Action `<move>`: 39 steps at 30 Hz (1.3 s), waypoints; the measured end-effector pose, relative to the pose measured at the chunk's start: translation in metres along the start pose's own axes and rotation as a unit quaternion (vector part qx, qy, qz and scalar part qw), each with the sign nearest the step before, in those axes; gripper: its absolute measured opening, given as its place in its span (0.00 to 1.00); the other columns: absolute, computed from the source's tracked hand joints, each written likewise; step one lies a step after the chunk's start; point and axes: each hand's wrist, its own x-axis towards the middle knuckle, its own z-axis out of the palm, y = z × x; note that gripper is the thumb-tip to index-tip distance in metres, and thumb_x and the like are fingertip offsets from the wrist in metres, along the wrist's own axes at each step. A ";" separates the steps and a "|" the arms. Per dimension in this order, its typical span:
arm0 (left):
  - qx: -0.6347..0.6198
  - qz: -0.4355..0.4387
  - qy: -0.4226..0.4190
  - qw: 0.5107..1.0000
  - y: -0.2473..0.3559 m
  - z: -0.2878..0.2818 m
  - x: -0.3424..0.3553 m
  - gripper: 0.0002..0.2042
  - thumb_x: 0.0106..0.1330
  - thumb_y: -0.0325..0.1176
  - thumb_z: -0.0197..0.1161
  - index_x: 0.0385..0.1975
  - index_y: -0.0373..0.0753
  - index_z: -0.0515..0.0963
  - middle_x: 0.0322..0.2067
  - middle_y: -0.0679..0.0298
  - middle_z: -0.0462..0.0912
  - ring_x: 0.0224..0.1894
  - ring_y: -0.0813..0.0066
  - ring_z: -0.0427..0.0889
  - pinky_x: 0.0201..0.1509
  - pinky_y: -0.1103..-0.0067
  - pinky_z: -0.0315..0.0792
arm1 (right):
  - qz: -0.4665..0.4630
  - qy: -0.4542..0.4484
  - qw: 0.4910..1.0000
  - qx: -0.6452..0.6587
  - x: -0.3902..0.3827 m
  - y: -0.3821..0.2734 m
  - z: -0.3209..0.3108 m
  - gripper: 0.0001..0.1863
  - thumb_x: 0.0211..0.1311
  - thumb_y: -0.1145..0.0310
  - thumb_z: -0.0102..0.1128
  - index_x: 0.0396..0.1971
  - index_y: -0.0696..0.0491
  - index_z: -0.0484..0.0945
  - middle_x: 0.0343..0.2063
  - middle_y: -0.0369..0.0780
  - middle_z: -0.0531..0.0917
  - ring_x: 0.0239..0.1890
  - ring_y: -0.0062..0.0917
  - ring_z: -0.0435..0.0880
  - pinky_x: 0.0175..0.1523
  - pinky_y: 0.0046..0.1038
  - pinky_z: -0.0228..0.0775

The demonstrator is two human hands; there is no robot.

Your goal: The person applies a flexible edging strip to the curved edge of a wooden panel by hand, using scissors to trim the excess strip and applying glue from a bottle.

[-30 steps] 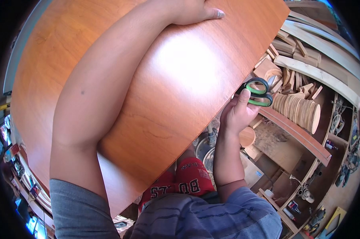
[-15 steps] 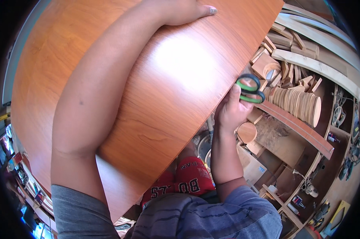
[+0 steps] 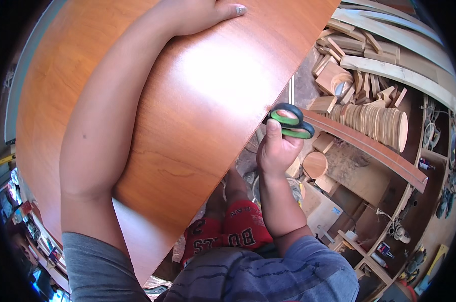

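Note:
A glossy orange-brown wooden panel [image 3: 157,196] fills the left and centre. My left hand [image 3: 199,14] rests on its upper part, thumb stretched out, other fingers cut off by the frame's top; my forearm lies across the surface. Just outside the panel's right edge, my right hand [image 3: 276,148] grips scissors [image 3: 301,128] with black and green looped handles, their blades hidden at the edge.
Offcuts [image 3: 369,45], a row of thin wooden discs [image 3: 379,126] and a long reddish strip [image 3: 369,151] lie at right. Shelving [image 3: 386,236] holds cables and small containers. My legs [image 3: 240,201] stand below the panel's edge, near a round wooden piece [image 3: 314,165].
My right hand and the scissors have moved left and slightly down along the panel's edge. My left hand, arm and the panel's edge appear farther left in the view.

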 end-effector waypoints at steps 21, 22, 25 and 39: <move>0.025 -0.013 -0.019 0.999 -0.004 0.010 0.009 0.36 0.64 0.59 0.47 0.66 0.38 0.57 0.67 0.43 0.51 0.71 0.50 0.45 0.72 0.56 0.37 | -0.069 0.064 0.995 -0.022 0.077 0.021 0.002 0.09 0.62 0.74 0.59 0.41 0.58 0.75 0.38 0.39 0.80 0.42 0.20 0.77 0.51 0.23 0.67; 0.025 -0.011 -0.020 0.999 0.002 0.006 0.008 0.36 0.64 0.59 0.47 0.66 0.38 0.57 0.67 0.43 0.51 0.71 0.50 0.45 0.72 0.56 0.37 | -0.060 0.059 0.996 -0.006 0.080 0.023 -0.002 0.09 0.62 0.73 0.59 0.41 0.58 0.75 0.39 0.39 0.80 0.42 0.20 0.77 0.51 0.23 0.67; -0.001 -0.005 -0.007 1.000 0.007 0.000 0.002 0.37 0.64 0.59 0.48 0.65 0.38 0.57 0.66 0.42 0.51 0.71 0.49 0.46 0.71 0.56 0.38 | -0.021 0.031 0.999 -0.001 0.080 0.021 -0.010 0.14 0.64 0.76 0.54 0.49 0.59 0.68 0.45 0.42 0.76 0.50 0.25 0.76 0.57 0.30 0.67; -0.027 0.004 -0.014 1.000 0.005 -0.018 -0.011 0.34 0.64 0.55 0.51 0.64 0.37 0.59 0.66 0.42 0.53 0.70 0.49 0.48 0.72 0.57 0.41 | 0.227 -0.001 0.971 0.076 0.055 0.007 -0.051 0.19 0.62 0.76 0.53 0.53 0.52 0.66 0.46 0.38 0.74 0.47 0.30 0.74 0.55 0.35 0.66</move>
